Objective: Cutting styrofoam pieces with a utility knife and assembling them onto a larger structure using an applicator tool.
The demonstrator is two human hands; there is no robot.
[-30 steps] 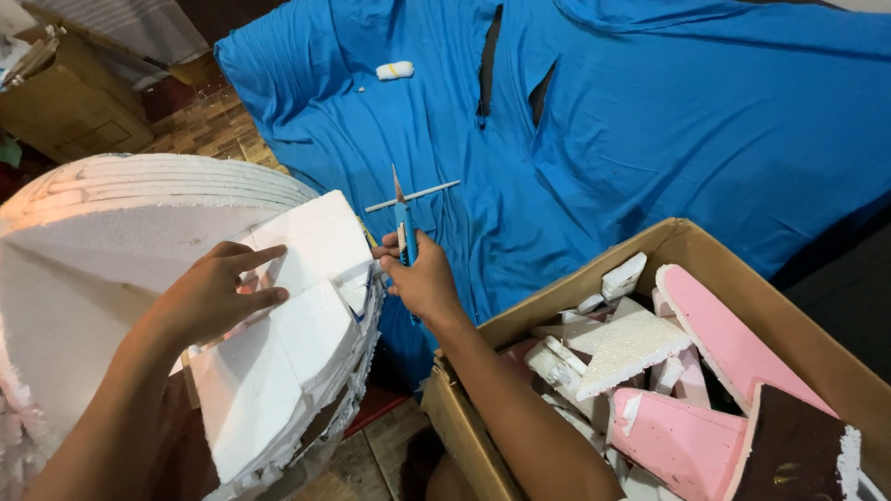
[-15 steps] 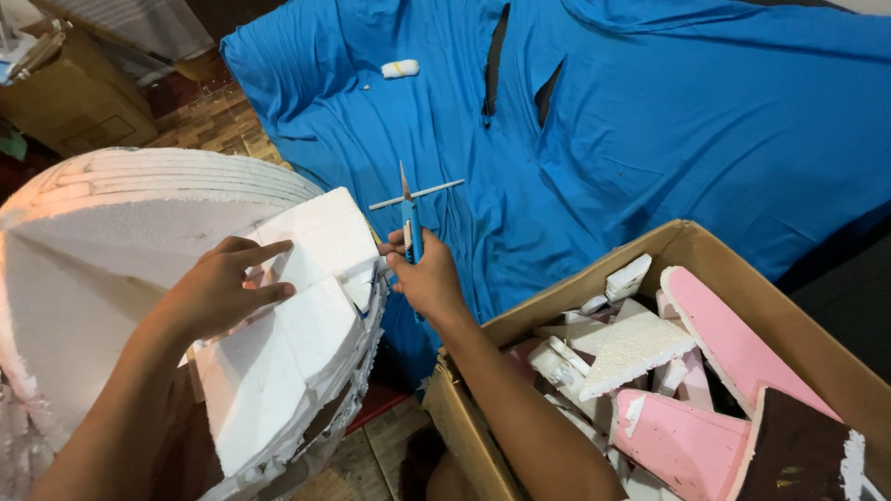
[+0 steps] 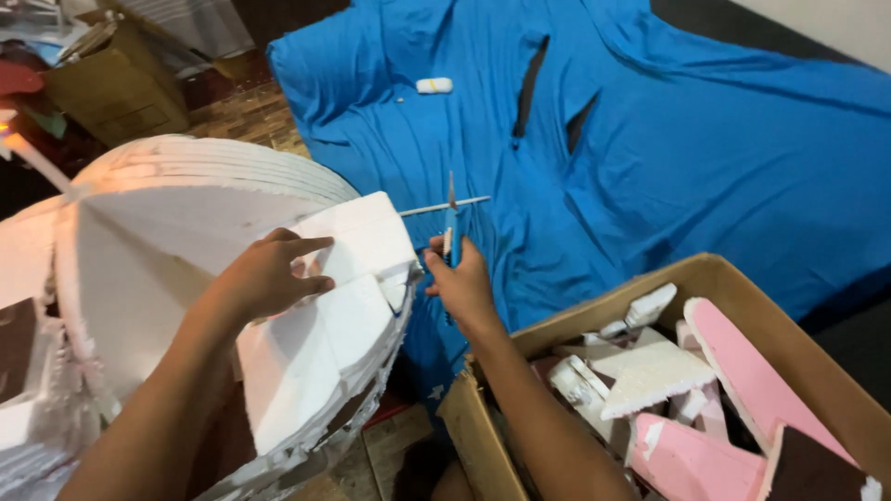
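At the right edge of the white wedge-shaped foam slab (image 3: 339,306), a blue-handled utility knife (image 3: 452,223) is gripped upright by the right hand (image 3: 461,283), blade pointing away. The slab is pressed flat under the spread fingers of the left hand (image 3: 264,278), nearer its middle, atop the large round white foam form (image 3: 176,223).

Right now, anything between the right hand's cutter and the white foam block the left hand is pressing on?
Nothing visible. The right hand holds the blue cutter upright just off the foam block's right edge, with only blue cloth behind. The left hand rests flat on the block's top, left of that edge.
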